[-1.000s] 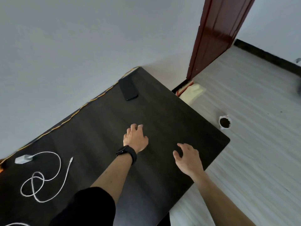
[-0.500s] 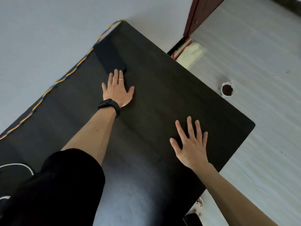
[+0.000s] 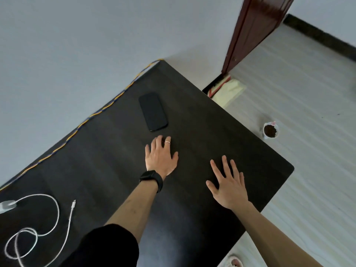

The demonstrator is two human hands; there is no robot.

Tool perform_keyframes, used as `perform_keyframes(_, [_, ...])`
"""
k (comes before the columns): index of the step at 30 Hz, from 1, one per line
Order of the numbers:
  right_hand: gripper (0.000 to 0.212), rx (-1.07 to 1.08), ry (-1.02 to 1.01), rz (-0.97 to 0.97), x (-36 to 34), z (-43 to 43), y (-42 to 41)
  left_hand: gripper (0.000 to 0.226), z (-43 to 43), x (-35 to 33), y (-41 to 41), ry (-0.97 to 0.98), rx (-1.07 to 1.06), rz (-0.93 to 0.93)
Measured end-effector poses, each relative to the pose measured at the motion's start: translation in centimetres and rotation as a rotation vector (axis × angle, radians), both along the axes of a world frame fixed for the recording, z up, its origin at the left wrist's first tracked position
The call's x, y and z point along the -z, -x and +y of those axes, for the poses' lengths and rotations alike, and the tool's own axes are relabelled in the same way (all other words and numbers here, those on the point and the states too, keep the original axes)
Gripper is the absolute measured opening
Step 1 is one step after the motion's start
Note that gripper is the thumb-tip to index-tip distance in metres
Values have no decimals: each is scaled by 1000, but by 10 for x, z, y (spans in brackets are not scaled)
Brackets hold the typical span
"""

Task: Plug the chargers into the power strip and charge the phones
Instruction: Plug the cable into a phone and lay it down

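As the left hand [image 3: 160,158] and right hand [image 3: 228,185] rest empty, fingers spread, on the table [image 3: 107,151], a black phone [image 3: 153,111] lies just above the left at centre frame. Rigid, light and probably slick, it wants gripping by its long edges.

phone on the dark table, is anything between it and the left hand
Nothing visible. Only a strip of bare table lies between the left hand and the phone; the white cable lies well aside.

The left grip [image 3: 160,158] and right grip [image 3: 229,186] lie palm-down, splayed.
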State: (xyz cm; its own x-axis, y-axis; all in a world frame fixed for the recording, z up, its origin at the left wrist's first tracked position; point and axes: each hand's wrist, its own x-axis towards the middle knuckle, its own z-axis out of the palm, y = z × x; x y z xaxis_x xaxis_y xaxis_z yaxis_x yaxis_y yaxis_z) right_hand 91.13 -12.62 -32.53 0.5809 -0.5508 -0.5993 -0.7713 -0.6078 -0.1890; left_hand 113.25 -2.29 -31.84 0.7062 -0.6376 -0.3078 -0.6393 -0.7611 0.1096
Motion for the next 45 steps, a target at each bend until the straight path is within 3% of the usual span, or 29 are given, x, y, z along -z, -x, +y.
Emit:
perform_keyframes(4, [74,-16,70,-33,2,5,5,67,-31,-11,-45,118,-65,-29])
perform_keyframes(11, [69,-19,165,-66,24,11,12,76,-47,20,-121,84,-134,31])
perform_keyframes(19, [69,-26,76,-3,26,8,16,83,-29,28,-54,121,-158,11])
perform_keyframes(26, [87,-45,-176,152,-12,-12,-3,87,7,-3,24,26,-71,258])
perform_keyframes(29, [84,87,-309,150,-38,-20,-17,94,35,-17,59,21,-78,390])
perform_keyframes(35, [73,455,-618,22,-81,25,-2,91,90,-60,129,181,-382,845])
perform_keyframes(37, [72,591,-760,-20,-92,50,20,79,111,-81,152,328,-551,1086])
perform_keyframes(39, [60,592,-855,-50,-98,79,44,69,142,-102,182,420,-613,1262])
perform_keyframes(45, [28,531,-921,-93,-85,147,93,63,221,-128,247,461,-530,1255])
